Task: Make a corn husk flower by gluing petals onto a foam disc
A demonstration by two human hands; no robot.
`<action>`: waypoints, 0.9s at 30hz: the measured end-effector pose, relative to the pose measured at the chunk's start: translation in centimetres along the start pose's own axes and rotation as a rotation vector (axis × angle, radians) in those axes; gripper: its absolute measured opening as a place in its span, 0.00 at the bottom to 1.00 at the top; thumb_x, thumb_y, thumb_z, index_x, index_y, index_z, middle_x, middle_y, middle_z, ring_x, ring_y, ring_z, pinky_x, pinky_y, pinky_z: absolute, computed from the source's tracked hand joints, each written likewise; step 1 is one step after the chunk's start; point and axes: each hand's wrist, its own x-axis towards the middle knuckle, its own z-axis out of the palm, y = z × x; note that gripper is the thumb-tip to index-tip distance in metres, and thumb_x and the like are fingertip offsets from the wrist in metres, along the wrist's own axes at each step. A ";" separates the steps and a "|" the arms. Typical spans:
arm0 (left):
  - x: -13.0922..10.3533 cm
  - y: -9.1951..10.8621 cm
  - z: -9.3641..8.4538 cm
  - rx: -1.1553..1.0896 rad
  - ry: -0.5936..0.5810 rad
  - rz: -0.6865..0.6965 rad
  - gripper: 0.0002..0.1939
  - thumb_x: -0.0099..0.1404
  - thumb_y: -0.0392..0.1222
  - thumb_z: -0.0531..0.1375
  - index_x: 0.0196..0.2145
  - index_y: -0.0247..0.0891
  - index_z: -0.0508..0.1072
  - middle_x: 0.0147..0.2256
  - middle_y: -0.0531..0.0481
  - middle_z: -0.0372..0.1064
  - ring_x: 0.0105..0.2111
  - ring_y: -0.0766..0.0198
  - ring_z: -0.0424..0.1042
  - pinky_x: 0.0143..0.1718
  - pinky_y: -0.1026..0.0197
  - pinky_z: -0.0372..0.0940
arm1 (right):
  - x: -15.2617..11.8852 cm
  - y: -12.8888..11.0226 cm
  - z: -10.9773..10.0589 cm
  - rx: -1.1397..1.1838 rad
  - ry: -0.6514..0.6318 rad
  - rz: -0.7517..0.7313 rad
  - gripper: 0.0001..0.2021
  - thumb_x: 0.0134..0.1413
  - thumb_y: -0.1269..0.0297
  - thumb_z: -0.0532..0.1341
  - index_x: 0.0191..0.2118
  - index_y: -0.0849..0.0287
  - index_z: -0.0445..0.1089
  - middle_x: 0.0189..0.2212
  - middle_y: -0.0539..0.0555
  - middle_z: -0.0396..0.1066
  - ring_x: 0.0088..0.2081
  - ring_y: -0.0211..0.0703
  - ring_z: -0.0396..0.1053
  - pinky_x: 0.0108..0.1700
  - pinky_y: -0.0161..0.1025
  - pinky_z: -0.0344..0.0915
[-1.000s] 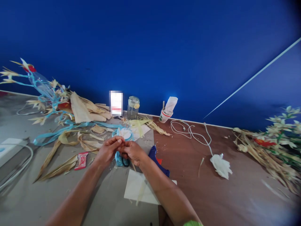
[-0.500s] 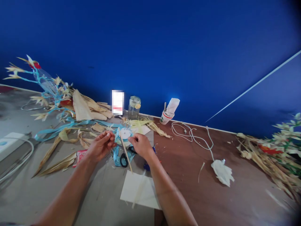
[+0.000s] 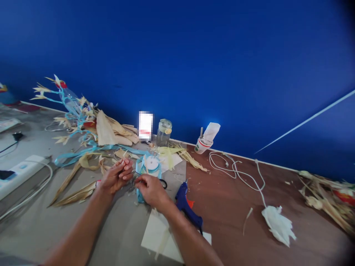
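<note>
My left hand (image 3: 118,175) is closed in a pinch, palm partly turned up; what sits between its fingertips is too small to make out. Just to its right, my right hand (image 3: 152,189) is bent over with thumb and fingers together, and its grip is hidden. Behind the right hand lie a roll of light-blue ribbon (image 3: 153,163), a thin pale stick (image 3: 146,165) and black-handled scissors (image 3: 164,183), mostly covered. A blue glue gun (image 3: 183,199) rests beside my right forearm. Under that forearm is a white card (image 3: 155,234) with a pale strip on it.
Dried husks (image 3: 80,192) and a blue-wrapped flower arrangement (image 3: 74,114) occupy the left. A white power strip (image 3: 23,173) sits at far left. Along the wall stand a glass jar (image 3: 164,133) and a paper cup (image 3: 203,145). A white cable (image 3: 235,170) and crumpled tissue (image 3: 279,223) lie right.
My right hand has come down and left, closer to my left hand, and now covers much of the scissors. The glue gun has come into fuller sight. The view has shifted left.
</note>
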 end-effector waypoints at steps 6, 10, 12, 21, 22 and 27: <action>0.5 0.6 -1.0 -0.047 0.051 0.065 0.04 0.58 0.31 0.60 0.30 0.34 0.66 0.23 0.57 0.56 0.15 0.78 0.53 0.16 0.73 0.55 | -1.2 -1.2 -8.2 0.291 0.134 0.057 0.06 0.44 0.62 0.61 0.24 0.59 0.71 0.16 0.46 0.58 0.20 0.33 0.52 0.24 0.33 0.50; 0.7 0.5 -1.1 -0.040 0.051 0.063 0.05 0.57 0.31 0.61 0.29 0.34 0.66 0.23 0.57 0.57 0.15 0.78 0.53 0.16 0.73 0.55 | -4.2 -1.9 -13.6 0.231 0.336 -0.003 0.10 0.47 0.58 0.60 0.26 0.59 0.72 0.22 0.51 0.63 0.22 0.34 0.54 0.24 0.33 0.52; 0.7 0.3 -1.0 -0.033 0.034 0.051 0.04 0.57 0.30 0.60 0.30 0.34 0.67 0.23 0.56 0.57 0.16 0.78 0.53 0.17 0.73 0.55 | -5.0 -2.0 -14.5 0.074 0.329 -0.082 0.14 0.52 0.58 0.57 0.23 0.60 0.73 0.34 0.55 0.66 0.27 0.36 0.60 0.29 0.35 0.56; 0.8 -0.3 -1.0 0.051 0.000 0.061 0.05 0.56 0.32 0.62 0.31 0.33 0.69 0.23 0.55 0.60 0.17 0.77 0.54 0.18 0.72 0.56 | -3.0 -2.8 -10.2 -0.435 0.435 -0.090 0.09 0.52 0.64 0.57 0.28 0.59 0.73 0.24 0.52 0.67 0.30 0.41 0.64 0.37 0.38 0.59; 0.8 -0.4 -1.1 0.059 -0.001 0.058 0.05 0.57 0.33 0.62 0.31 0.33 0.69 0.23 0.55 0.60 0.17 0.77 0.54 0.18 0.72 0.56 | -3.0 -2.9 -9.9 -0.449 0.398 -0.087 0.11 0.53 0.62 0.57 0.26 0.59 0.72 0.23 0.52 0.66 0.31 0.41 0.64 0.37 0.38 0.59; 0.8 -0.8 -1.2 0.067 0.008 0.037 0.05 0.57 0.34 0.62 0.31 0.33 0.69 0.22 0.55 0.60 0.16 0.77 0.54 0.19 0.71 0.56 | -2.9 -3.2 -9.1 -0.564 0.332 -0.070 0.06 0.50 0.65 0.60 0.27 0.60 0.73 0.33 0.56 0.70 0.41 0.46 0.65 0.44 0.40 0.58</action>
